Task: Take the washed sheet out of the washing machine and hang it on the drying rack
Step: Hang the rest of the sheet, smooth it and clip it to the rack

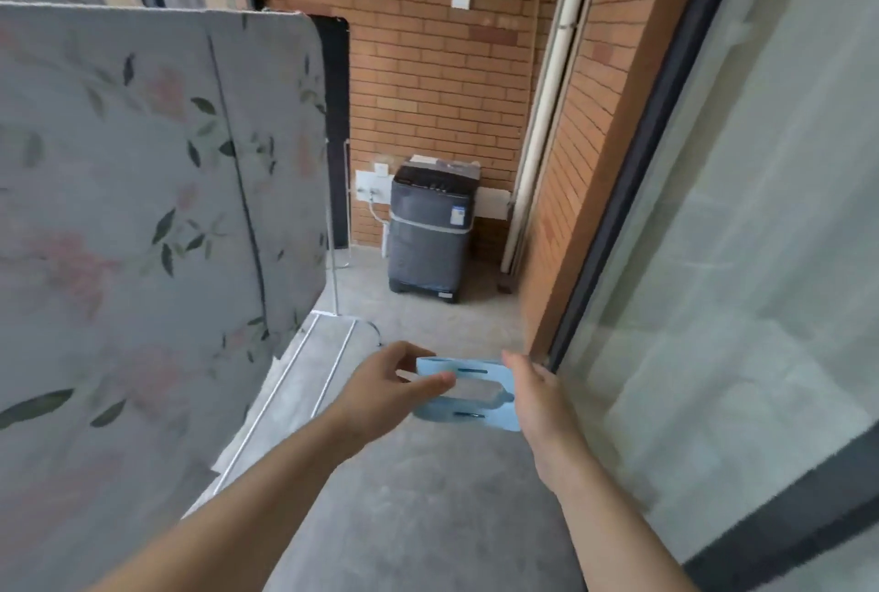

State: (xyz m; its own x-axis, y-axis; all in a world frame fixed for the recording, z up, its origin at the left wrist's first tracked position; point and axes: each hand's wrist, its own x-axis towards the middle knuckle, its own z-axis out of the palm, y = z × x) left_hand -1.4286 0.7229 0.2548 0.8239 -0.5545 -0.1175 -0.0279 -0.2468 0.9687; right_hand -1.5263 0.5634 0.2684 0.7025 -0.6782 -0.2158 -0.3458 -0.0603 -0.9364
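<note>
Two bare forearms reached into view from the bottom edge, with no sleeves, watch, bracelet or rings showing on them. The left hand [385,389] and the right hand [535,394] wore no gloves; the fingers were slim, and the picture was slightly blurred

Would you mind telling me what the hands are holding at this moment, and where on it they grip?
Both hands hold a light blue flat object: the left hand pinches its left edge, and the right hand is against its right edge. What it is cannot be told.
</note>
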